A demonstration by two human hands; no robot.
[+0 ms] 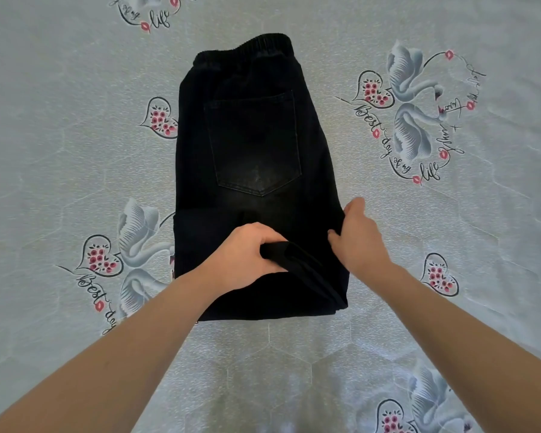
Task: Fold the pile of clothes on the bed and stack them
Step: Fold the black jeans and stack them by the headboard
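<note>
A pair of black jeans (253, 142) lies folded on the bed, elastic waistband at the far end and a back pocket facing up. My left hand (244, 254) is closed around a raised fold of the black fabric near the jeans' near end. My right hand (359, 235) rests at the jeans' right edge, with the thumb and fingers pinching the cloth there. Both forearms reach in from the bottom of the view.
The bed sheet (75, 170) is pale grey-green, printed with swans, hearts and script lettering. It stretches out flat on all sides of the jeans. No other clothes are in view.
</note>
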